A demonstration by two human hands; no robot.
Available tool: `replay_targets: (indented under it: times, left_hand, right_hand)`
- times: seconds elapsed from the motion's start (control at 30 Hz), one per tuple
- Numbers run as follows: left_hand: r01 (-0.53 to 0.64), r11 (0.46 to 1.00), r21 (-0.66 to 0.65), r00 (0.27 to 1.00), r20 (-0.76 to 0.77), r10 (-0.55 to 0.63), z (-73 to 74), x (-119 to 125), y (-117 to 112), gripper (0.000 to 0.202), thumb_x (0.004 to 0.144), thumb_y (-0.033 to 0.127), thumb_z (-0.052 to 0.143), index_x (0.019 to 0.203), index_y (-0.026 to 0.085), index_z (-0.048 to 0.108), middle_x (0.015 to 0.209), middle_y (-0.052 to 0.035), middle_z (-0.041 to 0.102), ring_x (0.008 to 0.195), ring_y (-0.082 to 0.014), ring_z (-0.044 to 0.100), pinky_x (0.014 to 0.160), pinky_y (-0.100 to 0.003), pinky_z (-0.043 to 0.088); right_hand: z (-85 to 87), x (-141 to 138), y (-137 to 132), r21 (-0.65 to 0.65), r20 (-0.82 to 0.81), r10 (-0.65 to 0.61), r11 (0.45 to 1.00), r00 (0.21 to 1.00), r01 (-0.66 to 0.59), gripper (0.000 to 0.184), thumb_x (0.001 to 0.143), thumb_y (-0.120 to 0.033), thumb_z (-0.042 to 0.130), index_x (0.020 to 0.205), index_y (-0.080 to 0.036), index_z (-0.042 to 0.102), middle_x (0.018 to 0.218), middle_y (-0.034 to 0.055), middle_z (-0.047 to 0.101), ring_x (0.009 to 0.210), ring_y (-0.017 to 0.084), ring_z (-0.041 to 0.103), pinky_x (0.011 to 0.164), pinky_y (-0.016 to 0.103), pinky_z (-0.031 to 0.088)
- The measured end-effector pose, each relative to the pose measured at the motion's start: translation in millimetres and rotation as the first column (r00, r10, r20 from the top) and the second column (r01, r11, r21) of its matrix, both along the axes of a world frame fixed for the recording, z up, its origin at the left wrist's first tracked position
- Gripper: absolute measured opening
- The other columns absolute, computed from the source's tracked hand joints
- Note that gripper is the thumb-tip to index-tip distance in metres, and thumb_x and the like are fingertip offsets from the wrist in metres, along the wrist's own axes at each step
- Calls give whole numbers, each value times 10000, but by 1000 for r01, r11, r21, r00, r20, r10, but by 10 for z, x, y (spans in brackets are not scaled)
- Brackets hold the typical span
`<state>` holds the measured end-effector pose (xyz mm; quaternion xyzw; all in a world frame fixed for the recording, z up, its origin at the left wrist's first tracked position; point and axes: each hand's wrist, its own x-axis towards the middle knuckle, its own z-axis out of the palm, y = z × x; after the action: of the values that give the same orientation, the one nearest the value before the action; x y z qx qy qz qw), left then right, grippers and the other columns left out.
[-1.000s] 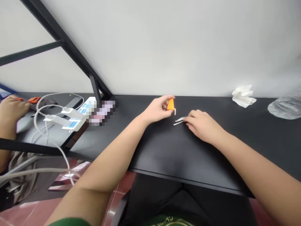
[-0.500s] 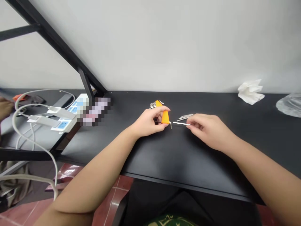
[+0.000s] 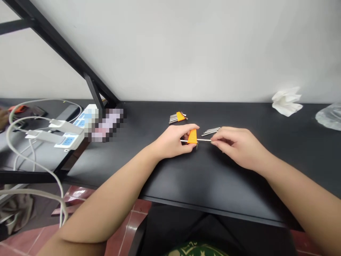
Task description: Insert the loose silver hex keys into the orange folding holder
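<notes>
My left hand (image 3: 176,142) pinches an orange hex key holder (image 3: 192,136) between thumb and fingers. A short bent key end shows at the holder's lower right corner. My right hand (image 3: 236,144) is closed on a silver hex key (image 3: 204,140), whose tip meets the holder's right side; how deep it sits I cannot make out. Just behind my right fingertips, several loose hex keys (image 3: 210,131) lie side by side on the black table. Farther back rests a second orange holder (image 3: 180,116) with several hex keys through it.
White power strips (image 3: 70,140) with plugs and cables stand at the left, by a black metal frame (image 3: 93,90). A crumpled tissue (image 3: 286,101) and a clear plastic bag (image 3: 330,116) lie at the back right. Part of another person's hand (image 3: 3,119) shows at the far left edge.
My left hand has moved slightly right with the orange holder, closing the gap to the hex key in my right hand. The second holder at the back is now fully uncovered.
</notes>
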<state>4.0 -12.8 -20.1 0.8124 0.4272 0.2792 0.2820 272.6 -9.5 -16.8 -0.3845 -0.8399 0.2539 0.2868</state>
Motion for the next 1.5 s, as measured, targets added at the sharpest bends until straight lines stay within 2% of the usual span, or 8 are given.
replay_targets:
  times: [0.3, 0.47, 0.6, 0.83, 0.93, 1.07, 1.23, 1.5]
  left_hand:
    - [73, 993, 96, 995, 54, -79, -14, 104, 2, 480, 827, 253, 759, 1291, 178, 661, 1062, -51, 772, 879, -157, 730, 866, -262, 592]
    - [83, 992, 95, 997, -4, -83, -27, 167, 7, 472, 858, 253, 722, 1320, 192, 643, 1139, -56, 766, 931, -164, 735, 893, -261, 580]
    - [19, 996, 82, 1000, -4, -19, -44, 156, 0, 482, 822, 268, 751, 1288, 183, 664, 1039, -36, 771, 817, -143, 712, 813, -246, 581]
    - [69, 995, 76, 993, -101, -62, -78, 148, 11, 593, 892, 273, 714, 1459, 182, 565, 1054, -59, 775, 876, -170, 721, 821, -273, 564]
    - [46, 994, 99, 986, -165, -30, -63, 160, 9, 535, 887, 236, 690, 1410, 182, 594, 1044, -50, 771, 852, -174, 713, 808, -278, 544]
    - [28, 996, 79, 968, -252, -7, -6, 112, 24, 464, 869, 259, 692, 1327, 214, 632, 1005, -28, 761, 806, -179, 697, 755, -274, 518]
    - [-12, 999, 49, 930, -367, 29, 38, -25, 83, 445, 874, 309, 681, 1311, 233, 641, 973, -29, 748, 826, -205, 695, 756, -286, 503]
    - [14, 1000, -17, 940, -340, -19, 30, -65, 136, 389, 870, 322, 693, 1249, 249, 648, 800, 23, 659, 712, -173, 619, 682, -270, 442]
  right_hand:
    - [14, -135, -64, -336, -169, -99, 941, 981, 37, 155, 922, -348, 682, 869, -217, 744, 792, 28, 708, 637, 165, 610, 621, 315, 496]
    - [-59, -259, -70, -598, -373, -192, 797, 908, -77, 303, 842, -416, 792, 1007, -211, 642, 818, 16, 683, 633, 144, 609, 555, 273, 497]
    - [-38, -224, -43, -672, -258, -98, 733, 961, -106, 306, 883, -483, 747, 892, -189, 660, 644, -16, 607, 508, 107, 514, 470, 236, 402]
    - [-17, -241, -43, -662, -129, -80, 749, 988, -26, 395, 920, -505, 699, 684, -199, 614, 517, -34, 557, 400, 92, 448, 460, 250, 381]
    - [-49, -255, -33, -533, -13, -64, 845, 998, 47, 401, 956, -487, 650, 674, -203, 639, 560, -19, 600, 446, 108, 486, 497, 263, 390]
    - [-74, -114, 37, -60, 153, -21, 998, 988, 31, 295, 994, -423, 610, 846, -218, 760, 763, 35, 707, 672, 173, 621, 660, 305, 460]
    - [-152, 163, 211, 242, 319, -122, 969, 940, 44, 263, 1006, -331, 570, 1132, -228, 777, 1083, 103, 707, 869, 228, 651, 773, 357, 505]
    - [-160, 51, 208, 249, 495, -131, 968, 859, 5, 242, 1002, -221, 544, 1107, -190, 760, 1021, 125, 687, 914, 269, 619, 813, 388, 484]
